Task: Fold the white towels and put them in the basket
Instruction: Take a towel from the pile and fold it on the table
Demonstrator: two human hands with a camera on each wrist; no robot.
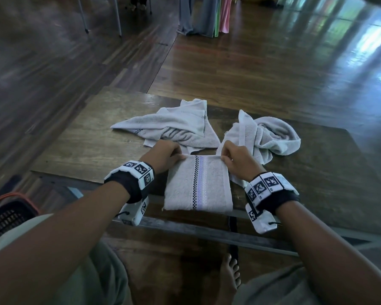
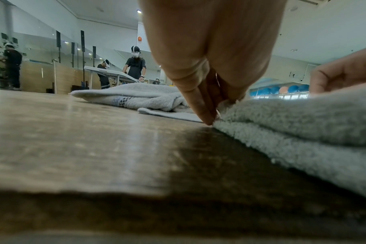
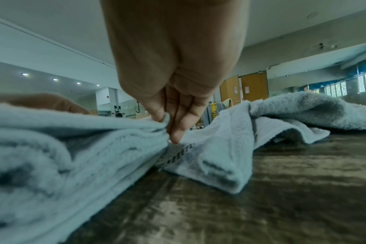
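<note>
Left hand [image 1: 165,154] and right hand [image 1: 237,158] each pinch a far corner of the folded towel [image 1: 198,186], fingers [image 2: 205,113] clamped, likely squaring its layers.

Daylight is glaring off the floor [image 1: 350,51] at the head view's upper right; edges are bending, and both wrist views' foregrounds are blurring dark.
</note>
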